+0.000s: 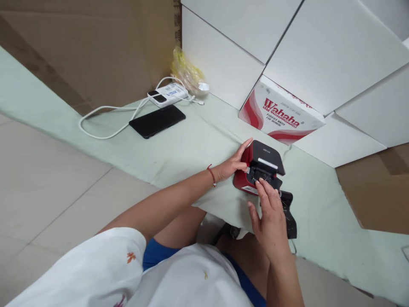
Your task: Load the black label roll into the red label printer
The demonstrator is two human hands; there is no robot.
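A small boxy machine (243,181), red at the side with a black top, stands on the pale green cloth. Its front shows a dark recess, and I cannot tell what kind of machine it is. Wrapped about its left side, my left hand (231,165) grips the casing, with the thumb at a small pale tab by the recess. My right hand (271,209) has its fingers stretched out, fingertips touching the recess and the thumb apart. Beside that hand, a black angled part (290,219) sits at the machine's right; the hand hides part of it.
A black phone (158,121) lies left of the machine, near a white power bank (168,94) with a white cable (96,137). Crumpled plastic wrapping (188,70) is behind. White boxes (309,51), a Wahaha carton (283,113) and brown cardboard (377,183) border the cloth.
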